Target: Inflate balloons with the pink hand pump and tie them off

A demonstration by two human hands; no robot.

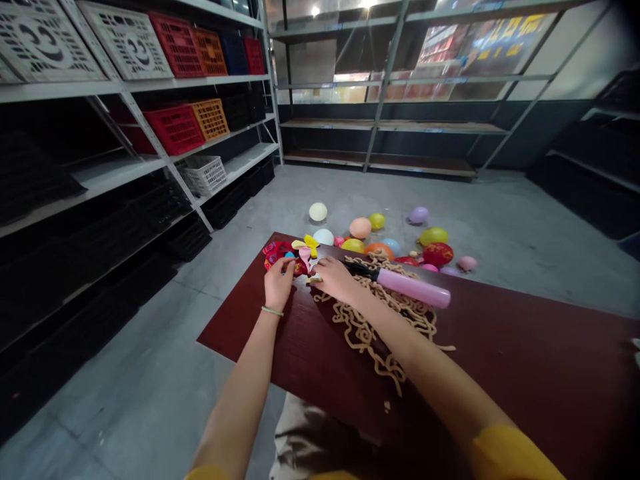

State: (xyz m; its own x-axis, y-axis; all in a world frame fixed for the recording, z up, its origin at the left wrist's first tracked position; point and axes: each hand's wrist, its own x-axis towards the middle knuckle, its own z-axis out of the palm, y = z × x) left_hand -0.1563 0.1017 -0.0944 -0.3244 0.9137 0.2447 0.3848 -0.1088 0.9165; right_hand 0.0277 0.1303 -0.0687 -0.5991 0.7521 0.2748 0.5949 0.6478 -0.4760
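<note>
Inflated balloons: more than a dozen lie on the concrete floor beyond the table, among them a white balloon [318, 212], a peach balloon [360, 228], a lilac balloon [418, 215] and a red balloon [438, 254].
Flat balloons: a small heap of uninflated red, pink and yellow balloons [280, 253] lies on the far end of the table, with more of them than can be counted.
Balloon pump: a pink balloon pump [413, 288] sits just right of the right hand, its black nozzle running under the palm; its body points away to the right.
Left hand: the left hand [279, 283] reaches forward, palm down, on the flat balloons, a pale band on its wrist.
Right hand: the right hand [335, 280] reaches across beside the left, over the nozzle.
Fingers: those of each hand are close together and bent downward; whether either hand is clamped on anything is hidden.
Around: a tangled tan cord [380, 327] lies on the dark red wooden table [500, 360], and plastic baskets [175, 130] fill the shelves to the left.
</note>
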